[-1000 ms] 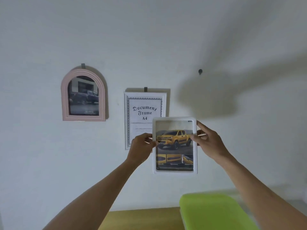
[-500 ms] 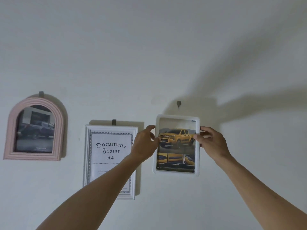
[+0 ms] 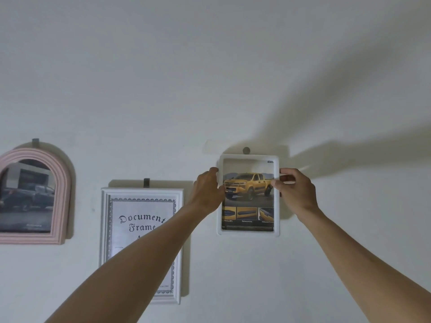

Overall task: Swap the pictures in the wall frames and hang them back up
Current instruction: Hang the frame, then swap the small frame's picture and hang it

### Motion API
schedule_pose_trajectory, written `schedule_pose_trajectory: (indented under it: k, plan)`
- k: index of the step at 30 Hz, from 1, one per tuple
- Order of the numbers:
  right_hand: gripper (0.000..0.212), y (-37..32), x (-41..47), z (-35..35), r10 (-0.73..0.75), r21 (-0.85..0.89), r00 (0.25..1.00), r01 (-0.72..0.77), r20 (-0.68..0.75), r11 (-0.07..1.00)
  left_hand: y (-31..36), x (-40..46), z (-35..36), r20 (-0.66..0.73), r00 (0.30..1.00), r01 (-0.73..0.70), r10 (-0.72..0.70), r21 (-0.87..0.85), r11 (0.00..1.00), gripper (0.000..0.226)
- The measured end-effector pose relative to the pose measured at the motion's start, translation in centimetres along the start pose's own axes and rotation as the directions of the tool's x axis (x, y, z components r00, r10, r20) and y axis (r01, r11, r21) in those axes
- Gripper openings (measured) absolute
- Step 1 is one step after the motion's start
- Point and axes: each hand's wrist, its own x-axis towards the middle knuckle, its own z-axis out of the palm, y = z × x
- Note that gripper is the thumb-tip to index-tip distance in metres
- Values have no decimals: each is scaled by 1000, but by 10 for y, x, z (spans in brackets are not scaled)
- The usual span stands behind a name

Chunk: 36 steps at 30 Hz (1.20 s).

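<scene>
Both hands hold a white frame (image 3: 248, 231) w/ a yellow pickup pic upright against the wall, its top edge just below a wall hook (image 3: 246, 150). Left hand (image 3: 207, 190) grips the frame's left edge, right hand (image 3: 294, 190) pinches the right edge. Whether it's caught on the hook is unclear. Left of the frame hang a document frame (image 3: 142, 193) & a pink arched frame (image 3: 59, 183).

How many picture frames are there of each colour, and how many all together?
Pink frame: 1, the arched pink frame on the wall.
White frames: 2, the document frame on the wall and the truck frame held in both hands.
Total: 3 frames.
</scene>
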Motion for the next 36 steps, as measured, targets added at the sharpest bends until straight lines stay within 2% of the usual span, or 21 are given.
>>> schedule_pose_trajectory:
  k: [7, 24, 36]
  plan:
    - [26, 13, 12, 3, -12, -18, 1000, 12, -8, 1000, -2, 5, 12, -26, 999, 20, -20, 8, 1000, 34]
    - [31, 23, 9, 11, -111, -83, 994, 110, -8, 990, -14, 14, 19, -88, 996, 33, -27, 63, 997, 41]
    - [36, 30, 9, 1, -43, -35, 999, 43, 22, 998, -27, 15, 28, -101, 993, 59, -57, 21, 998, 45]
